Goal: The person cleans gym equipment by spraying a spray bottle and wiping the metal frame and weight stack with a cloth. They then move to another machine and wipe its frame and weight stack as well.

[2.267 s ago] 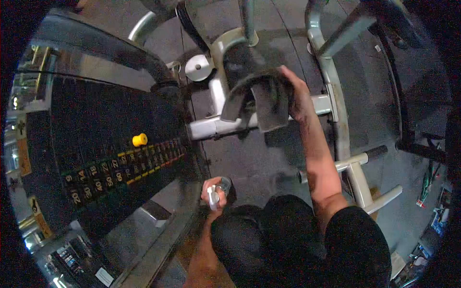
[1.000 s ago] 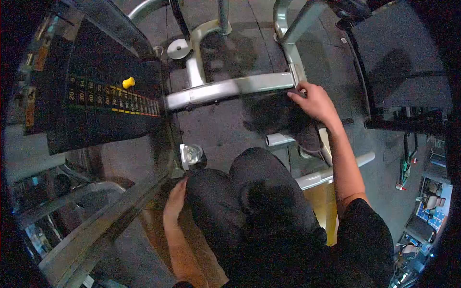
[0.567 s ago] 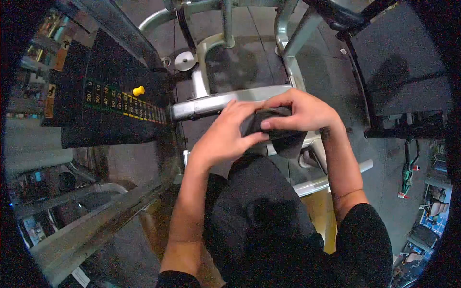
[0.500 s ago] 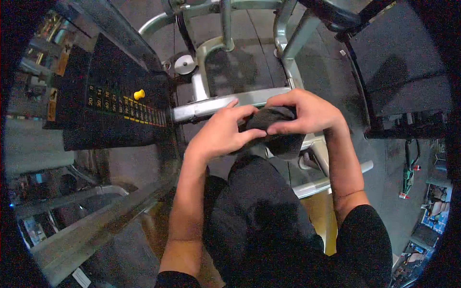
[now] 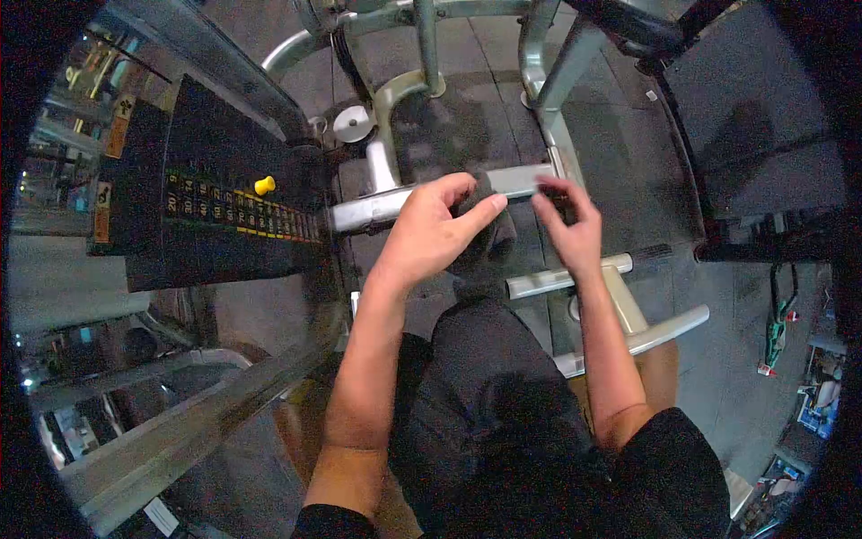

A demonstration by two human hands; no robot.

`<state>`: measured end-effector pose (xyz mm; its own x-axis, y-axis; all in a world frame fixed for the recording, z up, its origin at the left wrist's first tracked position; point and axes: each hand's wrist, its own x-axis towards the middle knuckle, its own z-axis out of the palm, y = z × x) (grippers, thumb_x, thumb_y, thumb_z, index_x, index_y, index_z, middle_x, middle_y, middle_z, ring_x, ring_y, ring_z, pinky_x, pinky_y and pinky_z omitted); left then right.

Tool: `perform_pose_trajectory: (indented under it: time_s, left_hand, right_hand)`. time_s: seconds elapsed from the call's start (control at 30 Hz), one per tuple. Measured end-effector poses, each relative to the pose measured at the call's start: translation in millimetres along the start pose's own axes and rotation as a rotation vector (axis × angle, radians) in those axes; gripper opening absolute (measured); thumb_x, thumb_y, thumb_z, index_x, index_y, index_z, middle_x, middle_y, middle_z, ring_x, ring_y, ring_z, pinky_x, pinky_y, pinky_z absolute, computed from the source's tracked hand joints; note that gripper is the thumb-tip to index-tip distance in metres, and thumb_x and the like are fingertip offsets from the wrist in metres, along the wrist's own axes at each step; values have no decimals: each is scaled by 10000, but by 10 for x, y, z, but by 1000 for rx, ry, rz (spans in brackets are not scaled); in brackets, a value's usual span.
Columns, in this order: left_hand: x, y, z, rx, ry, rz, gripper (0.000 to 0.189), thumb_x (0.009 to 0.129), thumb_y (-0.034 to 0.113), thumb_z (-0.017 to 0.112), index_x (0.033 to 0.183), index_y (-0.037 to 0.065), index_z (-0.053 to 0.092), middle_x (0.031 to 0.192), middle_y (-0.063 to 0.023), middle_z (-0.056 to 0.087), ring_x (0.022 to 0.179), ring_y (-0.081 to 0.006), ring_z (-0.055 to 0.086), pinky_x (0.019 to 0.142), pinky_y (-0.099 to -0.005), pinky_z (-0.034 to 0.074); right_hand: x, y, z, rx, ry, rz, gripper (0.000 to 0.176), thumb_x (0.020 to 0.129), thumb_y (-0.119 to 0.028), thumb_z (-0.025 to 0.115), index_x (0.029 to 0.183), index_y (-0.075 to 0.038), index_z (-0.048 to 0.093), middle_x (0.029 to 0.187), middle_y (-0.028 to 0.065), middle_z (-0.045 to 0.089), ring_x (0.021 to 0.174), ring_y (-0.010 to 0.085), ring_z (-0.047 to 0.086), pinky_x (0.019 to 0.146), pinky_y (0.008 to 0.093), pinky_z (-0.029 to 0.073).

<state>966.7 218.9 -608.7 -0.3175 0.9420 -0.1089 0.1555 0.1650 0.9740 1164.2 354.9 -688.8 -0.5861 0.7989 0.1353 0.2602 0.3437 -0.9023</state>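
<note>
In front of my knees, my left hand (image 5: 435, 225) is closed on a dark grey piece of cloth (image 5: 489, 225), pinched between thumb and fingers. The cloth hangs bunched below the thumb; its exact kind cannot be made out. To its right, apart from the cloth, my right hand (image 5: 570, 223) is open with thumb and fingers spread. Its fingertips are a little blurred, and nothing shows between them. Beneath both hands runs a silver frame bar (image 5: 373, 212) of a gym machine.
On the left stands a weight stack (image 5: 211, 193) with a yellow selector pin (image 5: 264, 185). A round silver disc (image 5: 352, 124) sits on the frame. Footrest-like bars (image 5: 669, 330) lie near my right forearm, and a dark panel (image 5: 763, 117) stands at the upper right.
My right hand has let go of the cloth and moved slightly right, its fingers spreading. My left hand keeps the cloth, which now hangs narrower. The view has shifted slightly.
</note>
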Motion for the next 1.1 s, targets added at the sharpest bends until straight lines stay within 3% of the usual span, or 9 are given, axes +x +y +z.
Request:
perform_pose_trajectory:
  time_s: [0.1, 0.2, 0.37, 0.5, 0.7, 0.77, 0.9, 1.07, 1.1]
  left_hand:
    - [34, -74, 46, 36, 39, -38, 353, 955, 285, 731, 809, -14, 613, 692, 41, 537, 703, -33, 440, 574, -289, 390]
    - [45, -49, 100, -15, -3, 14, 346, 950, 296, 722, 813, -15, 659, 668, -22, 612, 614, -94, 499, 564, -329, 407]
    - [166, 10, 77, 712, 38, 100, 309, 870, 321, 743, 809, 19, 741, 769, -228, 685, 737, -412, 673, 697, -465, 541]
    - [403, -228, -95, 666, 200, 320, 324, 874, 340, 738, 825, 19, 741, 798, -192, 707, 794, -403, 696, 730, -467, 556]
    - [920, -1806, -859, 677, 518, -80, 384, 926, 357, 661, 902, -18, 738, 893, -252, 714, 883, -431, 697, 796, -470, 544]
    - [938, -2460, -984, 650, 491, -235, 398, 930, 360, 632, 915, -23, 740, 917, -271, 713, 920, -447, 691, 829, -498, 533]
    - [853, -3156, -867, 667, 676, -354, 387, 945, 350, 597, 904, -4, 748, 912, -258, 715, 893, -453, 680, 819, -515, 521]
    - [972, -3463, -618, 926, 1023, -174, 358, 969, 255, 604, 678, 47, 609, 765, -137, 634, 782, -370, 634, 689, -514, 487]
    - [932, -3451, -625, 956, 1016, -186, 343, 970, 238, 608, 682, 52, 606, 769, -134, 630, 787, -365, 629, 682, -512, 487]
  right_hand:
    - [-156, -84, 179, 447, -314, -93, 718, 832, -320, 832, 1420, -15, 556, 1441, 133, 572, 1394, 238, 469, 1186, 400, 320]
    - [-167, -45, 229, 382, -345, -34, 747, 775, -271, 881, 1409, -26, 570, 1401, 123, 604, 1331, 219, 526, 1149, 373, 370]
    - [43, -68, 305, 292, -782, 131, 656, 735, -253, 906, 1276, -7, 627, 1173, 81, 719, 1076, 173, 650, 1009, 354, 482]
    - [152, 61, 440, 250, -777, 360, 461, 807, -193, 840, 1183, 19, 678, 1101, 73, 733, 1012, 152, 651, 946, 326, 499]
    - [229, 427, 481, 281, -397, 627, 438, 933, -283, 730, 1240, 22, 662, 1166, 98, 722, 1018, 199, 684, 940, 341, 519]
    - [315, 796, 506, 758, -121, 790, 429, 947, -280, 714, 1259, 5, 646, 1174, 97, 712, 1024, 219, 685, 913, 362, 541]
    - [699, 1047, 765, 752, 26, 585, 491, 962, -319, 702, 1319, 1, 595, 1241, 107, 673, 1081, 231, 660, 920, 379, 534]
    - [1568, 764, 1298, 688, 142, 718, 599, 996, -349, 650, 1449, 8, 487, 1411, 123, 584, 1249, 254, 576, 1041, 402, 457]
    - [1737, 800, 1479, 500, 54, 421, 621, 1014, -406, 595, 1466, 4, 476, 1437, 135, 573, 1247, 268, 582, 1048, 399, 452]
